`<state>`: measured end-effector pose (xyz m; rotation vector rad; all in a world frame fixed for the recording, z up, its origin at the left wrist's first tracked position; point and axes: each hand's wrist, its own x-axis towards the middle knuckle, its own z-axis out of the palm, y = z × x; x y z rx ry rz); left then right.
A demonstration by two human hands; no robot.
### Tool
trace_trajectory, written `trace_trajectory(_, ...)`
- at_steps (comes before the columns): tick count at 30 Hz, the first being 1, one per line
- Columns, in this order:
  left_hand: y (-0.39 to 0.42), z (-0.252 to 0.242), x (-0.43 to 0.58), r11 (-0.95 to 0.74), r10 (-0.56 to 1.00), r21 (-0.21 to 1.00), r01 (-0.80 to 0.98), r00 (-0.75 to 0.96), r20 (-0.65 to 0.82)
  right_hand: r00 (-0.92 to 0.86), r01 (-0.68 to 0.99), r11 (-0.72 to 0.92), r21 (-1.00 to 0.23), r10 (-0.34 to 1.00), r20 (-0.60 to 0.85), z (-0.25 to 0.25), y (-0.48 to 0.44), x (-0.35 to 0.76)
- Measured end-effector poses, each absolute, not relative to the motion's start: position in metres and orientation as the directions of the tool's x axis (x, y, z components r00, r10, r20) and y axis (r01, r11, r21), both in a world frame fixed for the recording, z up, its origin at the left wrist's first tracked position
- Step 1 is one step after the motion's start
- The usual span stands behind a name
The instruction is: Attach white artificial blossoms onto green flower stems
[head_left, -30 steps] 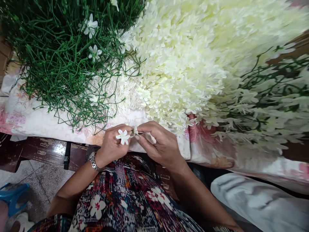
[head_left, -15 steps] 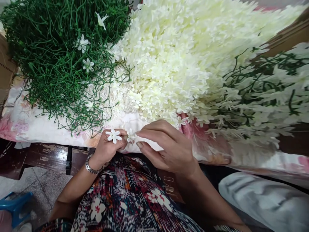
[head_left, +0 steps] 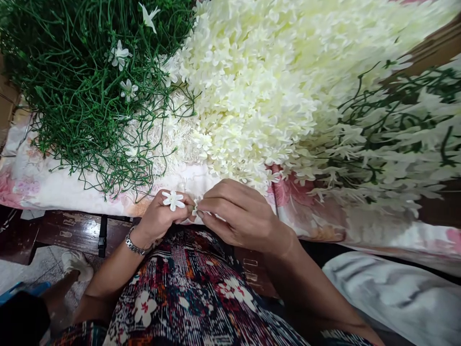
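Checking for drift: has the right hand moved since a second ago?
Cannot tell. The right hand sits fingertip to fingertip with the left hand at the floral cloth edge throughout; the camera shifted.

1. A small white flower [head_left: 173, 200] is showing against the left hand [head_left: 161, 218].
2. A cream-white heap of flower heads [head_left: 259, 86] is filling the far middle.
3. A deep green tangle of bare stems [head_left: 75, 91] is lying far left, dotted with a few white blooms.
4. A cloth [head_left: 54, 185] under them is showing pale white with pink floral print.
5. A silver wristwatch [head_left: 134, 246] is glinting near left.
6. A dress [head_left: 194, 298] is showing dark red, navy and white with white flower motifs.
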<state>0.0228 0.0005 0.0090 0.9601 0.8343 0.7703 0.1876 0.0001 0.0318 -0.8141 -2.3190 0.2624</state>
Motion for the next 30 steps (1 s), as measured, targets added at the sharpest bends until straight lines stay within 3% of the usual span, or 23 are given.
trace_trajectory(6,0.0023,0.0097,0.0237,0.435,0.836,0.865,-0.249,0.468,-0.285,-0.629,0.472,0.822,-0.319,0.567,0.532,0.031,0.0022,0.1876)
trace_trajectory(23,0.0042,0.0084,0.0193,0.66,0.7,0.686,-0.306,0.583,-0.413,-0.503,0.38,0.759,-0.528,0.649,0.57,0.027,0.0012,0.1821)
trace_trajectory(30,0.0038,0.0081,0.0185,0.674,0.689,0.669,-0.314,0.592,-0.417,-0.518,0.405,0.78,-0.478,0.626,0.583,0.0265,0.0014,0.1814)
